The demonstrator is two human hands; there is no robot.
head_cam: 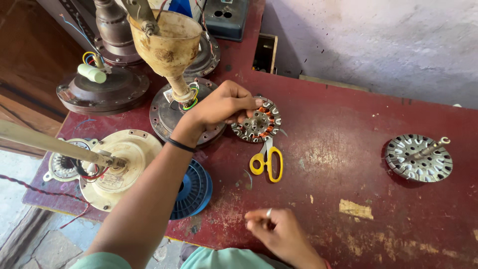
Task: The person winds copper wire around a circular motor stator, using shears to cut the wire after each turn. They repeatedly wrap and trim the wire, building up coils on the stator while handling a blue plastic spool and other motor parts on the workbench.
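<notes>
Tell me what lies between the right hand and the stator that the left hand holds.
In the head view, yellow-handled scissors lie on the red table between the right hand and the stator under the left hand.

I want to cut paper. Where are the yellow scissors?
The yellow scissors lie mid-table, just below the wound stator the left hand holds.

We see a wooden table (348, 164) painted dark red, its coat matt, scuffed and chipped to bare patches. The stator (256, 123) under the left hand (221, 107) is dull grey metal wound with shiny copper wire. A second stator (419, 158) looks like bare, matt metal. The scissors (267, 160) have glossy yellow plastic handles and steel blades. The blue spool (194, 189) seems to be ribbed plastic. The cream fan housing (122, 167) is painted metal, grimy and worn.
</notes>
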